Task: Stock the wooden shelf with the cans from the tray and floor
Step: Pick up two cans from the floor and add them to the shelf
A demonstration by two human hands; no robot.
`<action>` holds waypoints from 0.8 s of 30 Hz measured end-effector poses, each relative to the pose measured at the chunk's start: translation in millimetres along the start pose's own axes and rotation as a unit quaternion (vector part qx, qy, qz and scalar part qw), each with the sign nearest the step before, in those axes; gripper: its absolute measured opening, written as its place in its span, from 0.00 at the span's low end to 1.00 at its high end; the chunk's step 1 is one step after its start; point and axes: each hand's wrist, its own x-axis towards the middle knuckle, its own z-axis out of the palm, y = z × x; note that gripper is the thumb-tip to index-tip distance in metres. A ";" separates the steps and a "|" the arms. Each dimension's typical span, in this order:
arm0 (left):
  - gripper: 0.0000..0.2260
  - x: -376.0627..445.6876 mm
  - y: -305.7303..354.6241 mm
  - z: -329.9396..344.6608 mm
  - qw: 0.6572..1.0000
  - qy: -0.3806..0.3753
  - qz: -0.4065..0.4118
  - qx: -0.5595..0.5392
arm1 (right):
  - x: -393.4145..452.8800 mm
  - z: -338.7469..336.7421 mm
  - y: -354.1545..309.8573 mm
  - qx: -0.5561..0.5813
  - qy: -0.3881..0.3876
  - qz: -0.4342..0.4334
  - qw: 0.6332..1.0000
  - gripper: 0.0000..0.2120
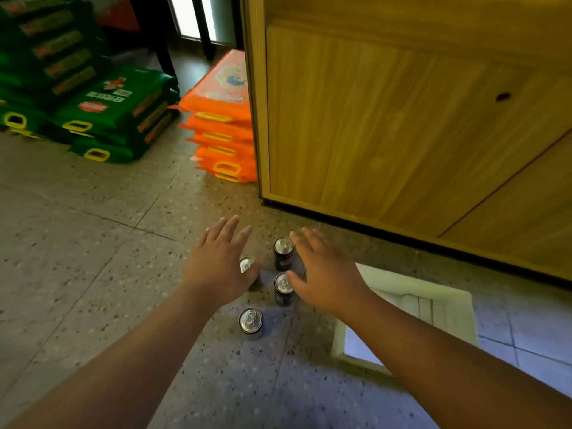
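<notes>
Stacked green sacks (pixel 93 113) and orange sacks (pixel 223 131) are lying at ten and eleven o'clock. The left hand (pixel 216 264), fingers spread, is hovering over one of four upright dark aluminium cans (pixel 283 253) on the speckled floor (pixel 77 243). The right hand (pixel 325 274), likewise spread, is reaching beside them. A white tray (pixel 439 305) is sitting at four o'clock below the wooden shelf unit (pixel 387 119).

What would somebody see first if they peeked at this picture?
Probably the two open hands, the left hand and the right hand, reaching down over four upright cans standing on the speckled floor. Next come the bright orange bags stacked against the wooden cabinet, with green bags piled farther left. A white tray lies on the floor at the right.
</notes>
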 end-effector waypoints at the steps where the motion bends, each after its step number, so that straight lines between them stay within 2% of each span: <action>1: 0.34 -0.2 -1.4 11.7 1.000 -0.004 0.002 -0.001 | 1.3 10.6 2.4 -0.001 0.000 0.005 1.000 0.36; 13: 0.37 -4.8 -24.9 116.1 1.000 -0.007 0.007 -0.017 | 14.6 112.5 -1.9 -0.005 0.027 0.032 0.999 0.37; 24: 0.37 5.0 -41.6 155.0 0.998 0.002 -0.039 -0.054 | 24.2 143.4 2.8 0.022 0.024 0.059 0.998 0.39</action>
